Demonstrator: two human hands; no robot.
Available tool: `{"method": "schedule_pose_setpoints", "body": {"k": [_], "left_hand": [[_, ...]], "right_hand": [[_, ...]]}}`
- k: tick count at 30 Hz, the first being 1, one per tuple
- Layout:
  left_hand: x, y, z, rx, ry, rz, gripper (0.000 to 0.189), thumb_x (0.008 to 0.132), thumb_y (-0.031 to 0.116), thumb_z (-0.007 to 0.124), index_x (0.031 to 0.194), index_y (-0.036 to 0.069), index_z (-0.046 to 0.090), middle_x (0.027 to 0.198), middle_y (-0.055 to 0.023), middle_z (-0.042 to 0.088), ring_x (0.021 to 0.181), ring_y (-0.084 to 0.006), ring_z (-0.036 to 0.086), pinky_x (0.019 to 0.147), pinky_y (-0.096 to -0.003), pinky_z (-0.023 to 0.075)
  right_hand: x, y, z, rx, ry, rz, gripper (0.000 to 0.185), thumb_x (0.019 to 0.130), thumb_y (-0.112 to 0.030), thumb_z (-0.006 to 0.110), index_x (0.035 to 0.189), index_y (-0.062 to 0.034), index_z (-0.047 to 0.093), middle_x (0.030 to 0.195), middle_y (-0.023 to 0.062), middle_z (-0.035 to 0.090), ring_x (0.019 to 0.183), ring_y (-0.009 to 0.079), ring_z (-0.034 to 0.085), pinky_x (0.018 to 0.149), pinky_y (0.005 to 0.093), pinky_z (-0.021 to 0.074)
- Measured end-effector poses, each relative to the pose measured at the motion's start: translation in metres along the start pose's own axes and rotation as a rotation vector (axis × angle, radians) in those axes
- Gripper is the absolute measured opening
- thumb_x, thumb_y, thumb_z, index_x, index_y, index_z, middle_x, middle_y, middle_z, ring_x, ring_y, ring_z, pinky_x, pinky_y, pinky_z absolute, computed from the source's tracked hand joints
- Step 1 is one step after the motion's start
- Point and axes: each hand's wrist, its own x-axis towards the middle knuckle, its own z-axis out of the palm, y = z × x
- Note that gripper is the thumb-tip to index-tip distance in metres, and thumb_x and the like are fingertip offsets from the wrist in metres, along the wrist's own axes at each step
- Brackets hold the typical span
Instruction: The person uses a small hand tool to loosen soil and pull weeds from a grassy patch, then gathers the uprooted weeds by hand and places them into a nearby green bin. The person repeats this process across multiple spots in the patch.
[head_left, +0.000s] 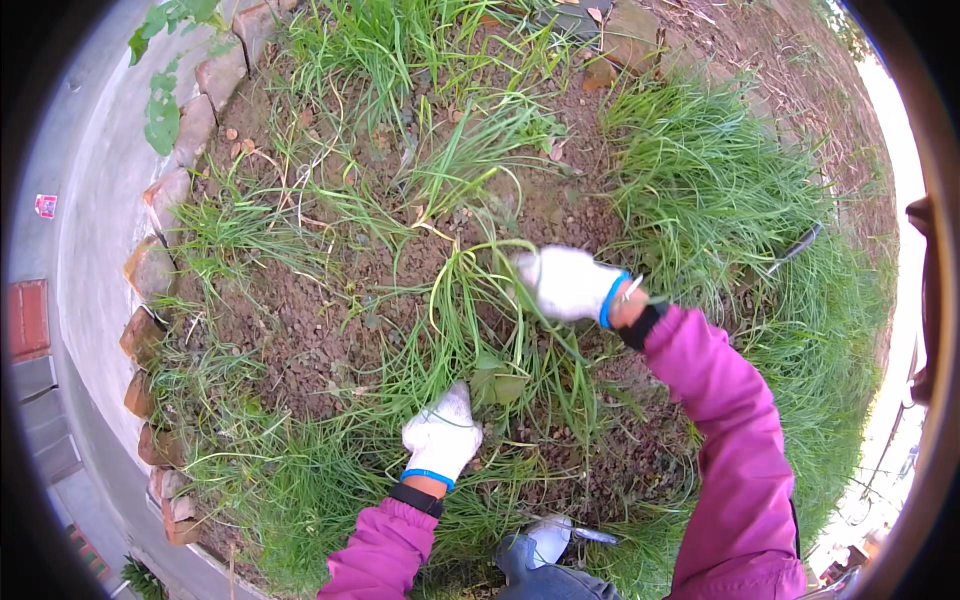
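Observation:
My right hand (566, 283), in a white knit glove with a blue cuff, is among long green grass-like leaves right of the middle; it is blurred, and its fingers are partly hidden. My left hand (444, 435), gloved alike, is low in the middle at the edge of a clump of thin green leaves (465, 307), its fingertips partly hidden by the leaves. Whether either hand grips them I cannot tell. A broad green leaf (499, 386) lies just right of my left fingertips. A tool with a metal blade (796, 247) rests in the dense grass at the right.
Bare brown soil (315, 345) shows between the clumps. Upright bricks (150, 270) edge the bed at the left, beside a pale curved wall (90, 225). Dense grass (712, 165) grows at the right. My shoe (551, 538) is at the bottom, near a metal object (596, 536).

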Motion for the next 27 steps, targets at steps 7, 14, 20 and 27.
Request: {"method": "schedule_pose_setpoints", "body": {"k": [7, 14, 20, 27], "left_hand": [[0.002, 0.000, -0.002, -0.023, -0.009, 0.009, 0.046, 0.087, 0.024, 0.068, 0.130, 0.009, 0.062, 0.116, -0.0183, 0.076, 0.107, -0.0398, 0.075, 0.089, -0.0492, 0.0591], [0.000, 0.003, -0.006, -0.028, -0.004, -0.004, 0.047, 0.085, 0.021, 0.070, 0.129, 0.008, 0.062, 0.112, -0.0184, 0.077, 0.104, -0.0390, 0.075, 0.085, -0.0490, 0.0600], [0.003, -0.002, -0.002, -0.058, 0.064, 0.068, 0.044, 0.084, 0.021, 0.072, 0.125, 0.007, 0.064, 0.106, -0.0184, 0.076, 0.099, -0.0390, 0.076, 0.080, -0.0498, 0.0609], [0.005, -0.003, 0.003, -0.039, 0.048, 0.059, 0.044, 0.085, 0.023, 0.071, 0.126, 0.007, 0.063, 0.112, -0.0189, 0.076, 0.105, -0.0384, 0.075, 0.086, -0.0477, 0.0600]], "right_hand": [[0.084, 0.029, -0.047, -0.188, 0.545, 0.517, 0.071, 0.096, -0.059, 0.071, 0.147, -0.0118, 0.056, 0.128, 0.0250, 0.067, 0.110, 0.0481, 0.072, 0.091, 0.0571, 0.0590], [0.125, 0.063, -0.017, -0.274, 0.472, 0.287, 0.038, 0.097, -0.038, 0.069, 0.128, -0.0164, 0.073, 0.118, 0.0188, 0.076, 0.108, 0.0406, 0.074, 0.092, 0.0536, 0.0595], [0.040, 0.024, -0.024, 0.102, -0.076, 0.078, 0.050, 0.102, -0.042, 0.065, 0.140, -0.0090, 0.067, 0.120, 0.0249, 0.075, 0.111, 0.0417, 0.072, 0.097, 0.0479, 0.0563], [0.074, 0.019, 0.049, -0.174, 0.171, 0.180, 0.075, 0.093, -0.064, 0.071, 0.142, -0.0078, 0.060, 0.139, 0.0193, 0.064, 0.116, 0.0370, 0.071, 0.091, 0.0450, 0.0596]]}}
